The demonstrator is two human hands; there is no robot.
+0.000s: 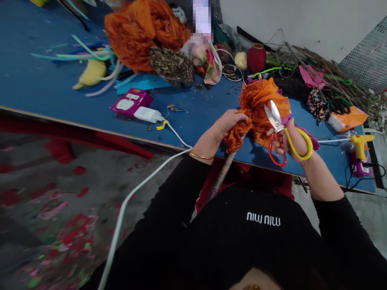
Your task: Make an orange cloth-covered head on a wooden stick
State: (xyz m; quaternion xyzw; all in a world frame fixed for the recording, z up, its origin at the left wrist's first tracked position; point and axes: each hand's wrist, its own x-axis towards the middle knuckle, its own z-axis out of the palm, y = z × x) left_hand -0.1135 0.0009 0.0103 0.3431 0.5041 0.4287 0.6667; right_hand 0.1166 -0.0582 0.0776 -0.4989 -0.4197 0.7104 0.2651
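Observation:
A bundle of crinkled orange cloth (260, 100) is gathered around the top of a wrapped stick (225, 169), which slants down toward my lap. My left hand (231, 123) grips the cloth at its gathered neck, fingers closed. In my right hand (288, 139) are scissors (275, 121) with one red and one yellow handle; the blades are parted and point up and left in front of the cloth. Some fingers of the right hand pass through the red loop. Whether they also touch the cloth behind is hard to see.
A large orange cloth heap (136, 36), a yellow banana-shaped item (90, 74) and a purple-and-white power strip (133, 100) lie on the blue table (36, 84). Twigs (320, 56) pile at the back right. A yellow glue gun (361, 145) rests far right. A white cable (127, 201) crosses the table's front edge.

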